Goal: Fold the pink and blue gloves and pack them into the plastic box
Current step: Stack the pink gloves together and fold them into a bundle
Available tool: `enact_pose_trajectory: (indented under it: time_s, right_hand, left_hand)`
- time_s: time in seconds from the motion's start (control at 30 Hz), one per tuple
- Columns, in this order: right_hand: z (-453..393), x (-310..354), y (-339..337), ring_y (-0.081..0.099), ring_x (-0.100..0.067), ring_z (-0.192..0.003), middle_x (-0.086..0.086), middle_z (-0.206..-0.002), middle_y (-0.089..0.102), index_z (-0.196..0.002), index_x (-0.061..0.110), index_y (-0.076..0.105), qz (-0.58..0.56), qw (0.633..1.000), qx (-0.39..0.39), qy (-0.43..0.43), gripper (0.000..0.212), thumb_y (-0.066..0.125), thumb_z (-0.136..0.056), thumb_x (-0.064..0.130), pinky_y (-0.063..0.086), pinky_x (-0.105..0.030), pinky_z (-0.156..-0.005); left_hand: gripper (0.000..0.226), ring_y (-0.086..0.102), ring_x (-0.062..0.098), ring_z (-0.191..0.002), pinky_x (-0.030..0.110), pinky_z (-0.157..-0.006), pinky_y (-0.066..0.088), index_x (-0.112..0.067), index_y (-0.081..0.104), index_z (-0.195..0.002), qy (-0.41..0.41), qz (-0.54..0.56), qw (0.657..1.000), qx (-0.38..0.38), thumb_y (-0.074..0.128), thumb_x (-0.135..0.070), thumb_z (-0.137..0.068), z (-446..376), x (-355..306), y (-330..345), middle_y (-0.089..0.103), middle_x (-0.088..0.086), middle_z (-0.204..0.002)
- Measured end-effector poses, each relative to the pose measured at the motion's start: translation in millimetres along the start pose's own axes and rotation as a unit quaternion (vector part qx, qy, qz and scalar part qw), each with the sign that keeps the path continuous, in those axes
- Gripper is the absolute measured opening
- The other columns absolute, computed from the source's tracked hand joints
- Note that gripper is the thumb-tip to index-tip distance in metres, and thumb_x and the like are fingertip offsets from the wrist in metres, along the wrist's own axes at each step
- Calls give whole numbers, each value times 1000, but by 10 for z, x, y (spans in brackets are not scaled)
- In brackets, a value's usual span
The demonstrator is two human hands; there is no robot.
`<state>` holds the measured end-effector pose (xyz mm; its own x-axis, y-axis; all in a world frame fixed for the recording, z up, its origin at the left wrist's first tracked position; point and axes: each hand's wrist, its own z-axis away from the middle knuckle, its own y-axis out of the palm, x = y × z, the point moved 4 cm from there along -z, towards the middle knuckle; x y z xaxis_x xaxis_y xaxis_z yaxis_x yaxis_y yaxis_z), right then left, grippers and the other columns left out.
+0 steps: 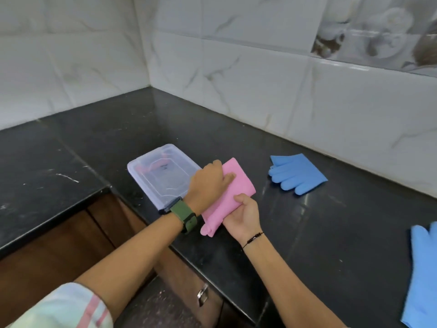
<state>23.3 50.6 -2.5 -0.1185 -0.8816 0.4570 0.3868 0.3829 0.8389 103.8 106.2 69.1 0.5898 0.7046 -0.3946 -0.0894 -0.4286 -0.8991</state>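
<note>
A pink glove (pixel 238 183) lies on the black counter just right of the clear plastic box (pixel 151 172). My left hand (pixel 209 183) presses flat on the glove's cuff end, fingers closed over its edge. My right hand (pixel 243 215) grips the glove's lower part near the fingers, which stick out toward me. Something pink shows faintly inside the box. One blue glove (pixel 298 174) lies flat further right. A second blue glove (pixel 423 275) lies at the right edge, partly cut off by the frame.
The black counter (pixel 319 233) forms an L-shape against white tiled walls (pixel 260 91). Its front edge runs diagonally beside my arms, with wooden cabinets and a metal handle (pixel 203 295) below.
</note>
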Motion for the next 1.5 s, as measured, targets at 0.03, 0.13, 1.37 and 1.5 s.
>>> enact_pose_trajectory:
  time_s: [0.03,0.13,1.37,1.5]
  right_hand:
    - [-24,-38,-17,57,-33,-95,-15,-96,66,-105,7,62,-7,1000,-6,1,40,33,-78,1,42,-51,-98]
    - [-28,-79,-158,55,-33,-96,-14,-99,62,-102,10,62,-12,1000,-24,12,41,31,-77,2,40,-51,-101]
    - [255,413,-529,-6,-15,-146,-1,-160,0,-149,17,-2,933,332,4,-142,54,16,-101,32,-10,-31,-114]
    - [245,385,-553,-3,-16,-147,-3,-160,3,-149,15,1,933,325,0,-154,54,17,-100,32,-10,-31,-115]
  left_hand:
    - [33,51,25,-71,32,-57,34,-11,40,-86,7,-22,1000,-9,42,-44,-93,34,-16,8,55,7,-86]
    - [38,61,31,-82,35,-58,37,-6,47,-98,18,-81,996,-18,40,-43,-95,160,-109,124,60,12,-98]
    - [53,1,15,-147,22,-112,-17,-11,9,-149,220,-43,972,67,28,-16,-99,661,-192,1002,7,5,-159]
    - [55,-2,16,-147,24,-109,-20,-11,4,-149,210,-76,971,84,27,-21,-99,674,-179,1072,3,5,-159]
